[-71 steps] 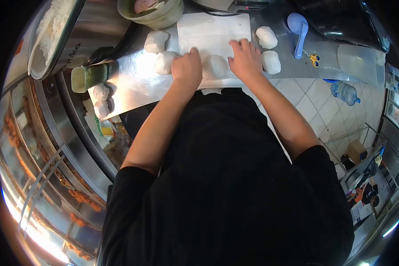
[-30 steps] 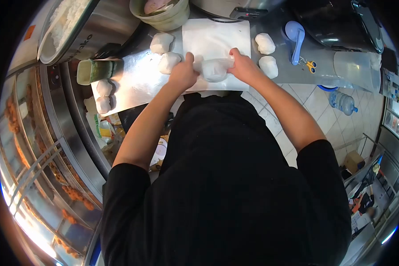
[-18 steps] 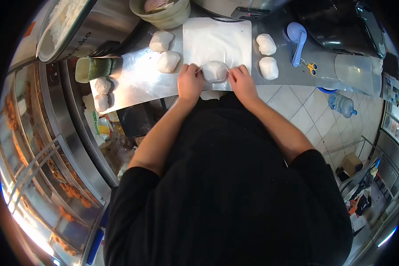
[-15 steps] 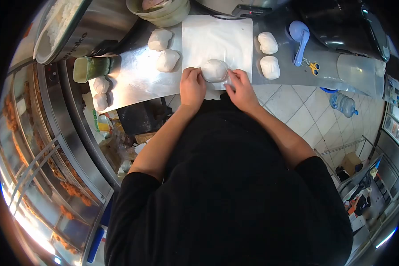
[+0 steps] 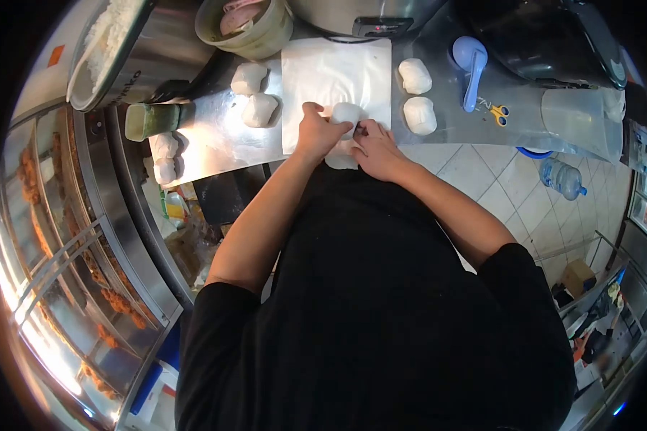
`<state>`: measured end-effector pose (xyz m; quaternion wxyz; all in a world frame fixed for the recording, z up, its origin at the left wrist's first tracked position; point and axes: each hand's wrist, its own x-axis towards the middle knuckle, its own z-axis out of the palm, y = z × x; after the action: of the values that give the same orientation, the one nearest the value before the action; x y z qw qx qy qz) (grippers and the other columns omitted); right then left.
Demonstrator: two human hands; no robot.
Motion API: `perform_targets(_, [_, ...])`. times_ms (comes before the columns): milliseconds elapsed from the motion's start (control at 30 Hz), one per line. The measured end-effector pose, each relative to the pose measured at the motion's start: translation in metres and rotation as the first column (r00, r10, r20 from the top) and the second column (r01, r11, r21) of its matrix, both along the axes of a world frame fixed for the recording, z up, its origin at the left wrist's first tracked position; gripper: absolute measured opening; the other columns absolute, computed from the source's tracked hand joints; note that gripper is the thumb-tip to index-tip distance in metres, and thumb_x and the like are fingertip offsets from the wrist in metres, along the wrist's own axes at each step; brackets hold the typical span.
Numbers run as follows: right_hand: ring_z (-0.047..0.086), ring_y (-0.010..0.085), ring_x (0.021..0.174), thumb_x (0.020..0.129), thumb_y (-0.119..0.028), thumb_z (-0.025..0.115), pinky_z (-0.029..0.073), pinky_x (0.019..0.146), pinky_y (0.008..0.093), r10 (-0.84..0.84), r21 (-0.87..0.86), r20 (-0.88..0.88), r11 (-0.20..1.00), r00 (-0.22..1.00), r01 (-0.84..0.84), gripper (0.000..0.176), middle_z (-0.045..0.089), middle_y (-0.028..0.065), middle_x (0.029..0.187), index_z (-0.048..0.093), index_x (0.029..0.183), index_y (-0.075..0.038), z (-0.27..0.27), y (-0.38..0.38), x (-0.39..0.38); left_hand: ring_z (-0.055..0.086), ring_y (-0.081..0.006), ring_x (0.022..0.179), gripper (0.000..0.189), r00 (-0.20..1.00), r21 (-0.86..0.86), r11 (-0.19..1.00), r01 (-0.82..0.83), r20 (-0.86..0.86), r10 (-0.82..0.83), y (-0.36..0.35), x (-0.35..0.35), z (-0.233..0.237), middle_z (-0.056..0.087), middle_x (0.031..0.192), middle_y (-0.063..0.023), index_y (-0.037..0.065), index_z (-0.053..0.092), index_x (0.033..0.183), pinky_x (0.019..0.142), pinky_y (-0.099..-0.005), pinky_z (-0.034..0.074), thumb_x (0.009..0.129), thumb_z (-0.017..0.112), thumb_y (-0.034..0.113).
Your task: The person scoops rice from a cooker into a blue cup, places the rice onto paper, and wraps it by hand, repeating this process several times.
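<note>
A rounded white bundle [image 5: 346,112], apparently wrapped in paper, sits between my hands near the front edge of the counter. My left hand [image 5: 320,135] grips its left side, thumb stretched across its near face. At the near right side, the curled fingers of my right hand [image 5: 378,149] press against the bundle. Beneath and behind it lies wrinkled white paper [image 5: 336,63]. What is inside the bundle is hidden. To the left stand two similar wrapped bundles, a rear one [image 5: 249,78] and a nearer one [image 5: 259,110]; two more, a rear one [image 5: 415,75] and a nearer one [image 5: 419,116], stand to the right.
A blue rice paddle [image 5: 471,72] and yellow-handled scissors [image 5: 499,115] lie on the metal counter's right side. At the back left is a tub [image 5: 255,37] with pinkish contents. A green container [image 5: 151,121] stands far left, near two smaller bundles [image 5: 165,146].
My hands have closed in around the bundle, which now looks narrower. My left thumb has come across its near face, and my right hand has moved lower and closer.
</note>
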<state>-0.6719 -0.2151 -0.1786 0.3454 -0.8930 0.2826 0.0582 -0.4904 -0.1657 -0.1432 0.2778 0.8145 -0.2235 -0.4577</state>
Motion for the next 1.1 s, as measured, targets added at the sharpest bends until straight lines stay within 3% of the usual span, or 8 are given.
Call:
perform_targets(133, [0.046, 0.0316, 0.142, 0.106, -0.025, 0.054, 0.034, 0.120, 0.0425, -0.500, 0.710, 0.257, 0.678, 0.827, 0.189, 0.041, 0.050, 0.0184, 0.149, 0.060, 0.137, 0.001, 0.013, -0.005, -0.005, 0.059, -0.0366, 0.126, 0.097, 0.750, -0.110, 0.921, -0.373, -0.620, 0.230, 0.014, 0.006, 0.006, 0.053, 0.137, -0.0294, -0.004, 0.017, 0.153, 0.108, -0.0485, 0.051, 0.083, 0.084, 0.009])
perform_targets(200, [0.048, 0.0243, 0.141, 0.108, -0.026, 0.052, 0.035, 0.121, 0.0411, -0.808, 0.998, -0.053, -0.053, 0.587, 0.017, 0.046, 0.049, 0.0154, 0.151, 0.052, 0.144, 0.003, 0.028, -0.004, -0.003, 0.051, -0.0342, 0.134, 0.084, 0.690, -0.177, 0.864, -0.472, -0.684, 0.237, 0.021, -0.007, 0.012, 0.052, 0.138, -0.0248, -0.003, 0.024, 0.154, 0.114, -0.0473, 0.045, 0.086, 0.072, 0.003])
perform_targets(467, [0.054, 0.0205, 0.131, 0.107, -0.028, 0.055, 0.041, 0.114, 0.0410, -0.672, 1.000, -0.026, -0.028, 0.740, 0.010, 0.046, 0.058, 0.0102, 0.140, 0.051, 0.144, -0.001, 0.016, -0.030, -0.007, 0.064, -0.0225, 0.114, 0.056, 0.838, -0.290, 0.881, -0.375, -0.513, 0.188, 0.022, -0.033, 0.019, 0.060, 0.127, -0.0154, -0.004, 0.047, 0.136, 0.095, -0.0368, 0.055, 0.087, 0.071, 0.005])
perform_targets(533, [0.057, 0.0205, 0.125, 0.104, -0.024, 0.059, 0.043, 0.111, 0.0413, -0.369, 0.959, 0.097, 0.284, 0.924, 0.013, 0.039, 0.061, 0.0095, 0.134, 0.057, 0.138, -0.003, 0.036, -0.060, -0.014, 0.064, -0.0218, 0.112, 0.059, 0.813, -0.300, 0.852, -0.429, -0.540, 0.219, 0.029, -0.031, 0.020, 0.061, 0.124, -0.0155, -0.004, 0.048, 0.136, 0.094, -0.0358, 0.056, 0.085, 0.076, 0.004])
perform_targets(633, [0.058, 0.0298, 0.125, 0.094, -0.013, 0.070, 0.046, 0.106, 0.0450, -0.436, -0.114, 0.484, 0.828, 0.758, 0.549, 0.042, 0.062, 0.0139, 0.132, 0.060, 0.134, -0.004, 0.042, -0.110, -0.038, 0.067, -0.0265, 0.106, 0.064, 0.937, -0.372, 0.862, -0.345, -0.080, 0.341, 0.054, -0.008, 0.019, 0.064, 0.119, -0.0165, -0.005, 0.048, 0.136, 0.092, -0.0371, 0.057, 0.082, 0.081, 0.008])
perform_targets(733, [0.052, 0.0401, 0.131, 0.087, -0.017, 0.079, 0.047, 0.105, 0.0491, -0.648, -0.457, 0.593, 0.216, 0.477, 0.863, 0.062, 0.058, 0.0247, 0.133, 0.051, 0.140, -0.003, 0.014, -0.177, -0.078, 0.068, -0.0364, 0.102, 0.074, 0.799, -0.513, 0.760, -0.399, 0.213, 0.563, 0.105, 0.079, -0.026, 0.067, 0.116, -0.0202, -0.006, 0.046, 0.139, 0.095, -0.0430, 0.055, 0.080, 0.083, 0.017])
perform_targets(900, [0.053, 0.0480, 0.132, 0.092, -0.015, 0.074, 0.046, 0.108, 0.0524, -0.648, -0.347, 0.411, 0.539, 0.641, 0.768, 0.061, 0.056, 0.0307, 0.138, 0.046, 0.145, -0.002, -0.047, -0.228, -0.110, 0.068, -0.0402, 0.112, 0.077, 0.669, -0.309, 0.818, -0.484, 0.472, 0.574, 0.085, 0.155, -0.002, 0.066, 0.126, -0.0273, 0.003, 0.051, 0.142, 0.099, -0.0460, 0.053, 0.080, 0.081, 0.036])
perform_targets(1100, [0.060, 0.0336, 0.129, 0.106, -0.015, 0.059, 0.048, 0.108, 0.0408, -0.718, -0.126, 0.607, 0.336, 0.341, 0.933, 0.057, 0.059, 0.0267, 0.142, 0.040, 0.155, 0.006, -0.016, -0.172, -0.120, 0.039, -0.0427, 0.140, 0.100, 0.723, 0.183, 0.975, -0.127, 0.690, -0.036, 0.098, 0.197, -0.031, 0.047, 0.144, -0.0266, 0.008, 0.039, 0.157, 0.112, -0.0617, 0.030, 0.083, 0.067, 0.069])
